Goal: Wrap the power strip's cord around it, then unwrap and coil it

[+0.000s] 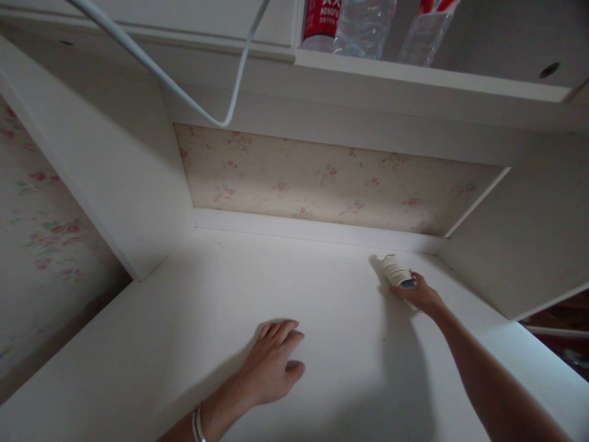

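Note:
Near the back right of the white desktop (pixel 294 288), my right hand (pixel 421 294) grips a spool of cream cord (pixel 396 271). Its wound turns show clearly, with a dark blue part at the end near my fingers and a loose strand at the top. Whether the spool touches the desktop I cannot tell. My left hand (pixel 273 362) rests at the front middle of the desktop, palm down, thumb and fingers apart, holding nothing. A silver bracelet (pixel 197 423) circles the left wrist.
A shelf (pixel 427 73) overhangs the desk, bearing a red-labelled bottle (pixel 322 21), a clear bottle (pixel 365 27) and a clear container (pixel 426 34). A white cable (pixel 193 101) loops down in front. Side panels (pixel 105 159) and floral wallpaper (pixel 304 178) bound the desk.

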Available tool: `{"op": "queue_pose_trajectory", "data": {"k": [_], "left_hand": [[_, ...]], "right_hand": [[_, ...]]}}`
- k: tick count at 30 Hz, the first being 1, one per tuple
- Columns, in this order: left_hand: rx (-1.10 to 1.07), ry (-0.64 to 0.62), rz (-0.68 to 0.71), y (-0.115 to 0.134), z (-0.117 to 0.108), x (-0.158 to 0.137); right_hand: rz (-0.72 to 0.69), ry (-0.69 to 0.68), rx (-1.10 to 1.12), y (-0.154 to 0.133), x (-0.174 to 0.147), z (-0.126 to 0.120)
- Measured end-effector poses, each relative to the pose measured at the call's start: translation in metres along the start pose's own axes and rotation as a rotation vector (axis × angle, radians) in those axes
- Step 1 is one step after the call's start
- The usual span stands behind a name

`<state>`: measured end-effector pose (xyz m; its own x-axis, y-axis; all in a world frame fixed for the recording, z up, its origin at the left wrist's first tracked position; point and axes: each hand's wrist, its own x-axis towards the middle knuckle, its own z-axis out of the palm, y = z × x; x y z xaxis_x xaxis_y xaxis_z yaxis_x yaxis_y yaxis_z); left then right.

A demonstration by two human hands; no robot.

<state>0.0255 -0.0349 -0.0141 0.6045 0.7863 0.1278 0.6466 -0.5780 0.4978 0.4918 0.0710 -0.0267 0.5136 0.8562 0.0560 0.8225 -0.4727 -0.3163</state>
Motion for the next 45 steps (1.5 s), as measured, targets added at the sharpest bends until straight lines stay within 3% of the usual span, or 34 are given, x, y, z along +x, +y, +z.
{"op": "queue_pose_trajectory", "data": {"k": [10, 19, 32, 39, 45], "left_hand": [[0.012, 0.019, 0.017, -0.001, 0.001, -0.003], [0.014, 0.021, 0.019, -0.002, 0.002, -0.003], [0.022, 0.006, 0.023, 0.0, 0.0, -0.003], [0.017, 0.01, 0.02, 0.001, 0.0, -0.003], [0.022, 0.014, 0.016, 0.0, 0.0, -0.002]], "right_hand": [[-0.053, -0.036, -0.118, 0.003, -0.003, 0.002], [-0.099, 0.044, -0.176, 0.008, -0.007, 0.008], [-0.042, 0.065, -0.234, 0.0, -0.027, -0.008], [-0.144, 0.159, -0.287, -0.006, -0.038, -0.009], [-0.172, 0.109, -0.377, 0.006, -0.024, -0.007]]}}
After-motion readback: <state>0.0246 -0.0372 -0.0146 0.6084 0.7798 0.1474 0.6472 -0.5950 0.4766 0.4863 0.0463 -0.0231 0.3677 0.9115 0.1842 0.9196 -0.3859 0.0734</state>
